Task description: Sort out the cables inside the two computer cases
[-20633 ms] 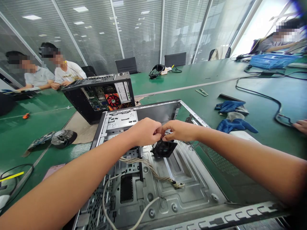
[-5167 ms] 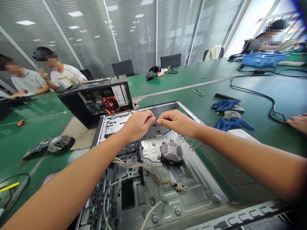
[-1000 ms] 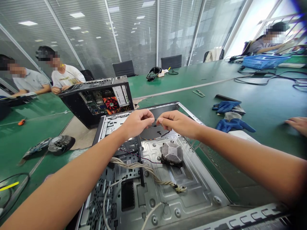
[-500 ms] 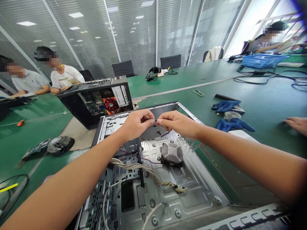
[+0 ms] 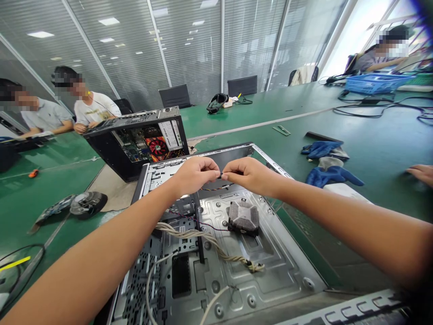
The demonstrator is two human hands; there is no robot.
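My left hand (image 5: 195, 175) and my right hand (image 5: 249, 175) meet above the far end of an open computer case (image 5: 270, 253). Both are closed in a fingertip pinch on a small dark piece (image 5: 221, 175), mostly hidden by the fingers. Just under the hands runs a thin multicoloured cable (image 5: 216, 188); whether it joins the pinched piece I cannot tell. A CPU cooler (image 5: 243, 214) with metal fins rests on the case floor, its thin wire leading left. Twisted beige cables (image 5: 216, 248) lie across the case.
A second computer tower (image 5: 135, 140) with a red fan stands behind, on the left. Blue-grey gloves (image 5: 331, 174), a memory stick (image 5: 282, 130) and a blue basket (image 5: 377, 84) are on the green table. Other people sit around it; one person's hand (image 5: 421, 174) rests at right.
Both hands stay together in nearly the same spot, still pinching. The thin cable below them has shifted up closer to the fingers. The whole view has moved slightly.
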